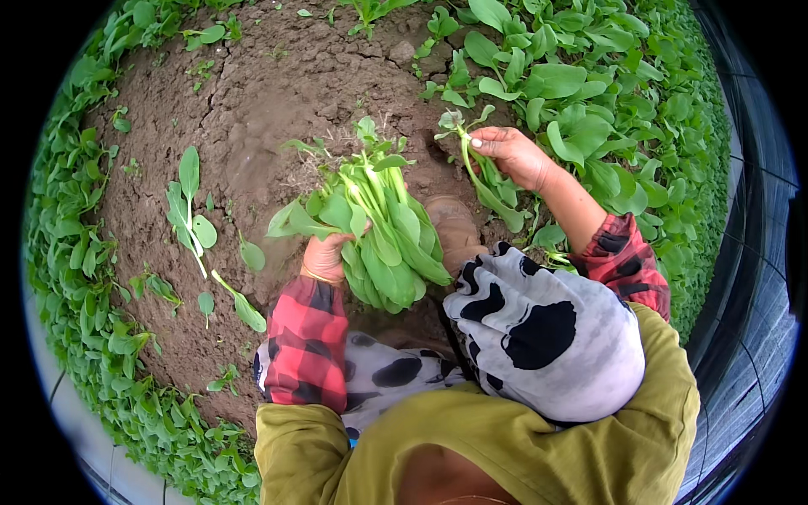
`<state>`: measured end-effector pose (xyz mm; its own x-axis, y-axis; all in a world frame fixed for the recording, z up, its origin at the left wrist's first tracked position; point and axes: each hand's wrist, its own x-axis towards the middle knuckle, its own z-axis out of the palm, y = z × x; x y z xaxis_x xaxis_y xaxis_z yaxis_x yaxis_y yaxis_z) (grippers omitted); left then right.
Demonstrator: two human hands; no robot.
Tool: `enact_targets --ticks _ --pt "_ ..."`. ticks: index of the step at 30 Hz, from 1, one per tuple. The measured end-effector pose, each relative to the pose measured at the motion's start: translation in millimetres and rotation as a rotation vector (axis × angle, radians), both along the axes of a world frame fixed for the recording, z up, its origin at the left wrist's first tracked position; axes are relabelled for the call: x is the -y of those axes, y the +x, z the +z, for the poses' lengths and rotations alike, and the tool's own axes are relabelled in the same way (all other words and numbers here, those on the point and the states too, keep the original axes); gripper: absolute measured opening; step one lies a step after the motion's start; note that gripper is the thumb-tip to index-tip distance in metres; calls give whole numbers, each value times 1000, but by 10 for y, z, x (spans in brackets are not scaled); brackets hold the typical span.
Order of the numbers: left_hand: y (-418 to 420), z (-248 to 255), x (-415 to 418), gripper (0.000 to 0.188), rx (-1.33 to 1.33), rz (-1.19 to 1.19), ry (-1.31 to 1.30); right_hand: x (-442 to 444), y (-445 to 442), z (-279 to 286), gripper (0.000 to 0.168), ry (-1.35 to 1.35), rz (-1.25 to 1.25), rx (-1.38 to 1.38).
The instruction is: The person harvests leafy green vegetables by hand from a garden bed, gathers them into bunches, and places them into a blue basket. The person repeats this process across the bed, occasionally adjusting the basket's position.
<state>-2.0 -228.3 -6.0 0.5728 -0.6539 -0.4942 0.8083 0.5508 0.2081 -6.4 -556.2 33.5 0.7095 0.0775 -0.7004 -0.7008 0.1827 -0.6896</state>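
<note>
My left hand (331, 255) is wrapped around a thick bunch of leafy greens (388, 240), its pale stems and thin roots pointing away from me and its broad leaves hanging towards my lap. Part of the hand is hidden under the leaves. To the right, my right hand (508, 154) pinches a single leafy green plant (483, 173) by its stem near the root end, its leaves trailing downwards. The two hands are apart, just above the soil, with a brown shoe (454, 227) between them.
Cracked brown soil (252, 120) spreads in front and to the left. Loose leaves (189, 214) lie on it. Dense growing greens (587, 126) stand close on the right, and another row (82, 271) curves along the left. Dark sheeting (751, 252) runs along the right edge.
</note>
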Motion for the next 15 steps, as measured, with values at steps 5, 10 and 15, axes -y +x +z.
enact_targets --ticks 5,10,15 --pt "-96 -106 132 50 76 -42 82 -1002 -38 -7 24 228 -343 -14" --pt "-10 309 217 53 191 -108 317 -1271 198 52 35 -8 -104 19" --pt "144 358 10 48 148 99 144 -497 917 -181 37 -1055 1134 237"
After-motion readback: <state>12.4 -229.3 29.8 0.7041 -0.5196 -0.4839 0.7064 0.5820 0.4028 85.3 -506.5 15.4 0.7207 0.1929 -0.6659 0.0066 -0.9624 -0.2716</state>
